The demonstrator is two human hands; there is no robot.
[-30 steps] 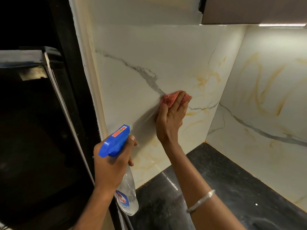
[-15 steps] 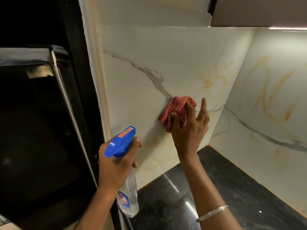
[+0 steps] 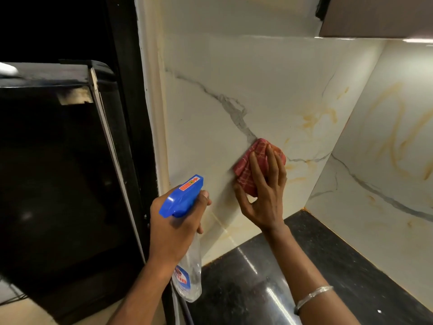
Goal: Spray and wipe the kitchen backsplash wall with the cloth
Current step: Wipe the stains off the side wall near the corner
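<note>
The backsplash wall (image 3: 234, 73) is white marble-look tile with grey veins and yellow-orange streaks, and it turns a corner at the right. My right hand (image 3: 264, 191) presses a red checked cloth (image 3: 248, 174) flat against the wall with straight, spread fingers, just below the grey vein. My left hand (image 3: 173, 226) grips a clear spray bottle (image 3: 189, 275) by the neck, below and left of the cloth. The bottle's blue trigger head (image 3: 182, 198) points up and right at the wall.
A dark fridge (image 3: 58, 172) stands close on the left, beside the wall's edge. A glossy black countertop (image 3: 269, 277) runs below the tiles. An upper cabinet (image 3: 379, 17) hangs at the top right. A silver bangle (image 3: 311, 297) circles my right wrist.
My right hand slid the cloth down and left over the wall, then flattened its fingers onto it. The left hand with the bottle stayed in nearly the same place.
</note>
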